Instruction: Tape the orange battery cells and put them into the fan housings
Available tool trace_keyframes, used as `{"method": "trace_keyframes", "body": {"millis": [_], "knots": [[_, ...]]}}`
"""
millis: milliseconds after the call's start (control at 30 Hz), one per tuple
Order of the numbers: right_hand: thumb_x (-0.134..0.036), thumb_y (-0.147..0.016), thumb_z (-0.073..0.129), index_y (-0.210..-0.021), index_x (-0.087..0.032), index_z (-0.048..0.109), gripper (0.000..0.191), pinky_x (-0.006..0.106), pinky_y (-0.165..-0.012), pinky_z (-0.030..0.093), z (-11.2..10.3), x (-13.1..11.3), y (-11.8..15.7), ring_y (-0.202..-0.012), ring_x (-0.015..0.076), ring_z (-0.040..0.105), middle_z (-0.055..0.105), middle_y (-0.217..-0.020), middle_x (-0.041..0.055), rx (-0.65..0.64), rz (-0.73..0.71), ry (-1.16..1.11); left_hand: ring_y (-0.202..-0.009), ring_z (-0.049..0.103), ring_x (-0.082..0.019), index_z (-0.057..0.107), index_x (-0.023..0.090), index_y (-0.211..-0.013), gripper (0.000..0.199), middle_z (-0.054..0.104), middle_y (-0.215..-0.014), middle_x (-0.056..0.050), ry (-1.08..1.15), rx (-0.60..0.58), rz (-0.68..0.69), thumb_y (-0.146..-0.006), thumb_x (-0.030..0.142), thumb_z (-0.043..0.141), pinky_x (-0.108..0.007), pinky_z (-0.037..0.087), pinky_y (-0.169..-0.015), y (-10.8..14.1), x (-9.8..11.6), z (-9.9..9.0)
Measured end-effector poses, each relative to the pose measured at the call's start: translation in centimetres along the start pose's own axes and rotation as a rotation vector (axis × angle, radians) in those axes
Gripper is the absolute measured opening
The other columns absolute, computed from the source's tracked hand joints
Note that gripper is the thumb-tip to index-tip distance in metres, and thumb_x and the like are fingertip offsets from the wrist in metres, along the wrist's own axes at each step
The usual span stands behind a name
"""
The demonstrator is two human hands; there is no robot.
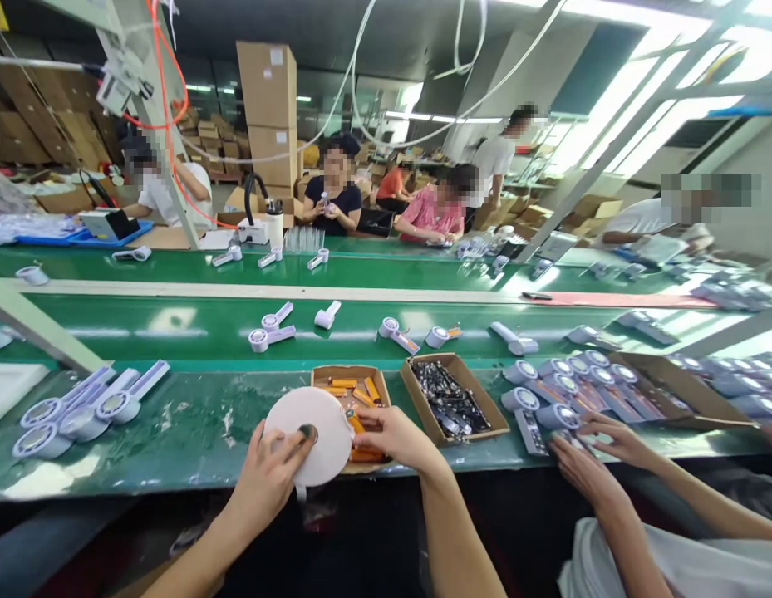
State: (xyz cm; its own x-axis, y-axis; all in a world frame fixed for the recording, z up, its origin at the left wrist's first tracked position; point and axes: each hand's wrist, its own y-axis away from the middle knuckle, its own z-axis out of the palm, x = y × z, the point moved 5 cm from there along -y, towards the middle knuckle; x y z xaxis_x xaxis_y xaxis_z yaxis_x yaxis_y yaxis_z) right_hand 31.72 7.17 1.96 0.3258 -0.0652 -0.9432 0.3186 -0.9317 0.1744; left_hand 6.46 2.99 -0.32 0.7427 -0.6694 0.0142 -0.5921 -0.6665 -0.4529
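Note:
My left hand (267, 473) grips a flat white roll (326, 461), its fingers lying across the face and reaching the centre hole. At the roll's right edge, the fingers of my right hand (401, 440) are drawn together. What they pinch, if anything, is too small to make out. Behind and below the roll stands a cardboard box (351, 370) with orange cylindrical batteries (371, 390), partly covered by the roll and my right hand. Right of it, another cardboard box (498, 425) contains small black parts (445, 394).
Pale purple handheld fan bodies (86, 415) lie piled at left, with more fan bodies (566, 386) at right. A co-worker's hands (601, 465) handle one there. Beyond my bench runs a green conveyor (174, 324) carrying several fan bodies. Other people sit across it.

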Motion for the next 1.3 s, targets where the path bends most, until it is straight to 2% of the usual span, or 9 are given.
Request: {"method": "trace_keyframes", "body": {"millis": [133,233,433,600,733,867,1033,1200,1300], "knots": [[-0.030,-0.070,0.089,-0.070,-0.019,0.076,0.017,0.031,-0.077,0.055,-1.5,0.0,-0.1,-0.074,0.0199,0.066,0.067,-0.065,-0.0049,-0.033,0.005,0.086,-0.106,0.057,-0.025,0.062,0.035,-0.147,0.067,0.072,-0.133,0.002,-0.029,0.054,0.034,-0.084,0.013,0.068,-0.051,0.022,-0.126,-0.1,0.2,0.8],[-0.035,-0.065,0.092,-0.080,-0.018,0.078,0.027,0.033,-0.076,0.057,-0.3,1.1,-0.7,-0.075,0.0205,0.068,0.073,-0.074,-0.0018,0.037,0.017,-0.182,-0.106,0.058,-0.027,0.063,0.037,-0.147,0.069,0.072,-0.134,0.001,-0.033,0.053,-0.025,-0.081,0.021,0.076,-0.053,0.026,-0.123,0.0,0.3,1.5],[-0.052,-0.065,0.095,-0.092,-0.023,0.075,0.045,0.039,-0.082,0.064,4.6,3.3,-1.1,-0.093,0.0264,0.077,0.082,-0.098,0.0069,0.819,-0.215,-0.826,-0.112,0.056,-0.035,0.070,0.033,-0.141,0.060,0.073,-0.132,-0.007,-0.014,0.119,-0.266,-0.082,0.038,0.081,-0.059,0.035,-0.108,0.4,0.5,2.8],[-0.047,-0.060,0.097,-0.095,-0.025,0.070,0.049,0.032,-0.080,0.064,-2.2,2.2,-0.1,-0.089,0.0198,0.076,0.079,-0.094,0.0000,0.943,-0.276,-0.859,-0.109,0.058,-0.031,0.068,0.043,-0.141,0.065,0.075,-0.128,-0.004,0.161,-0.039,-0.136,-0.078,0.039,0.085,-0.052,0.039,-0.106,2.4,1.5,3.1],[-0.053,-0.060,0.096,-0.115,-0.025,0.065,0.069,0.030,-0.089,0.063,-7.9,4.0,0.8,-0.103,0.0189,0.075,0.079,-0.107,0.0025,1.041,-0.283,-0.871,-0.128,0.056,-0.036,0.068,0.039,-0.143,0.072,0.070,-0.141,-0.004,0.120,-0.343,-0.403,-0.072,0.032,0.084,-0.054,0.039,-0.111,4.9,-5.4,3.2],[-0.039,-0.058,0.102,-0.126,-0.023,0.055,0.084,0.035,-0.080,0.065,-4.5,7.1,0.4,-0.090,0.0244,0.080,0.083,-0.098,0.0068,0.817,-0.110,-0.841,-0.145,0.046,-0.040,0.065,0.034,-0.146,0.074,0.061,-0.153,-0.004,0.147,-0.500,-0.664,-0.073,0.043,0.080,-0.057,0.039,-0.116,5.3,-12.3,3.1],[-0.040,-0.063,0.099,-0.121,-0.030,0.042,0.082,0.038,-0.082,0.066,-1.3,8.5,0.8,-0.093,0.0256,0.082,0.083,-0.094,0.0027,0.872,-0.167,-0.875,-0.136,0.056,-0.028,0.069,0.028,-0.137,0.045,0.069,-0.142,-0.005,0.338,-0.257,-0.456,-0.099,0.048,0.057,-0.044,0.042,-0.119,-7.4,-11.2,4.3],[-0.043,-0.069,0.096,-0.124,-0.029,0.040,0.079,0.040,-0.082,0.067,-1.3,9.3,0.8,-0.094,0.0268,0.082,0.084,-0.098,0.0067,0.846,-0.113,-0.816,-0.128,0.062,-0.026,0.063,0.019,-0.139,0.041,0.065,-0.141,-0.013,0.259,-0.346,-0.454,-0.108,0.044,0.053,-0.046,0.050,-0.112,-25.6,-12.0,10.2],[-0.045,-0.066,0.097,-0.121,-0.027,0.044,0.078,0.047,-0.087,0.067,-0.9,10.4,0.6,-0.098,0.0319,0.082,0.084,-0.099,0.0107,0.741,-0.033,-0.770,-0.121,0.065,-0.027,0.062,0.017,-0.137,0.043,0.063,-0.138,-0.013,0.204,-0.411,-0.461,-0.103,0.043,0.066,-0.051,0.057,-0.103,-32.1,-13.1,13.6]]}}
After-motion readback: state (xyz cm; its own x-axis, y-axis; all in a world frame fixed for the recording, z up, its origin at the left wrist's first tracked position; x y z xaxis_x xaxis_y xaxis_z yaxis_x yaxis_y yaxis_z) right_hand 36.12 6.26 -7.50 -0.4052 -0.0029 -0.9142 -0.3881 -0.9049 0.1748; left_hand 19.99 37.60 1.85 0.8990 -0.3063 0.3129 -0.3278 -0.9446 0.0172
